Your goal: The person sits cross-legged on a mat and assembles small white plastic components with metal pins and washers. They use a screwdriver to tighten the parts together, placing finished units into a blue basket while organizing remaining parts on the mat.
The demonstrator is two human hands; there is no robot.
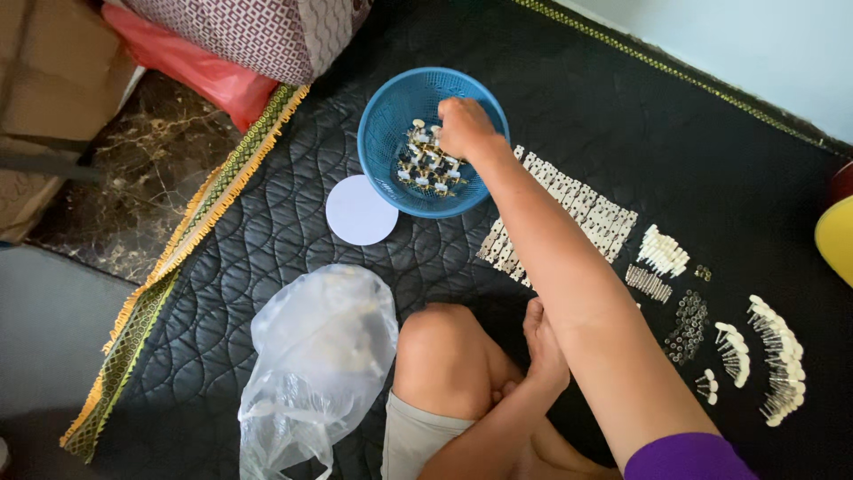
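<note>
my right hand (464,127) is curled down into the blue basket (384,133), fingers closed on small white-knobbed parts (426,167) heaped there. left hand (544,348) rests slack by my knee, holding nothing.

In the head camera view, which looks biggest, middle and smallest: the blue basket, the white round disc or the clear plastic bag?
1. Clear plastic bag, though it lies nearer the camera, which may flatter it.
2. Blue basket, which the right hand reaches into.
3. White round disc, plainly smallest.
</note>
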